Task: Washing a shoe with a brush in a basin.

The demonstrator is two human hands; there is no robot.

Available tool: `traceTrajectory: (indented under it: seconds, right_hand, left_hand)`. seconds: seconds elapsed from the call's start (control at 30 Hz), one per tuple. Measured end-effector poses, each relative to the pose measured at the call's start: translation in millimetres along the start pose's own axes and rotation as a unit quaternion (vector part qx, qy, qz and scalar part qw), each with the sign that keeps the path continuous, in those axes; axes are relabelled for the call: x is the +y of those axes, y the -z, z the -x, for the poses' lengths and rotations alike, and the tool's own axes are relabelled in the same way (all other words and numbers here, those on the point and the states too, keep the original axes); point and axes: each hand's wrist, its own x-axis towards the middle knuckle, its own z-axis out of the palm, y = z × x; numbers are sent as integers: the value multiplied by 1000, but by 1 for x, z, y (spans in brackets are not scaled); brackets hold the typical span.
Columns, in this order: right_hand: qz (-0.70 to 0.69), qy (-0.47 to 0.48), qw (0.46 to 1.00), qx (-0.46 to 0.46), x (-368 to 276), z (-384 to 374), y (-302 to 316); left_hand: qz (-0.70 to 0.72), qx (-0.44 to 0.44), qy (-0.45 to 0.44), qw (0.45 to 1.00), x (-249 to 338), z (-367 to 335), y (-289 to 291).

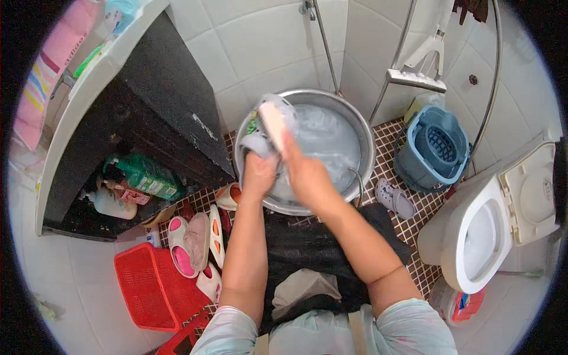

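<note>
Over the left side of a large metal basin [368, 127] of cloudy grey water [328, 136], my left hand [260, 173] grips a pale grey clog [255, 144] with holes and a green decoration. My right hand [305, 177] is closed round a pale pinkish scrub brush [273, 125], which lies across the clog. Both hands and the brush are somewhat blurred, and the brush's bristles are hidden. A similar pale clog [395, 199] sits on the tiled floor, right of the basin.
Several slippers [195, 242] and a red plastic basket [145, 287] crowd the left floor. A black cabinet [171, 89] holding bottles stands at left. To the right are a blue mop bucket [435, 148], a toilet [467, 248] and a white-headed mop [417, 80].
</note>
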Motion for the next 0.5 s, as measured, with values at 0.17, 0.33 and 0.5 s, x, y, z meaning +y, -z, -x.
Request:
traceTrajectory:
  seconds: [0.17,0.33,0.5]
  right_hand:
    - [0,-115,993,20,1,-1,0]
    - [15,-28,999,20,8,-5,2]
    - [6,-16,999,36,5,7,-3]
  left_hand:
    - [-84,-1,2,996,-15,-1,4]
    - [-92,-4,-26,995,-3,-4,6]
    - [-32,-1,-20,999,-28,-2,13]
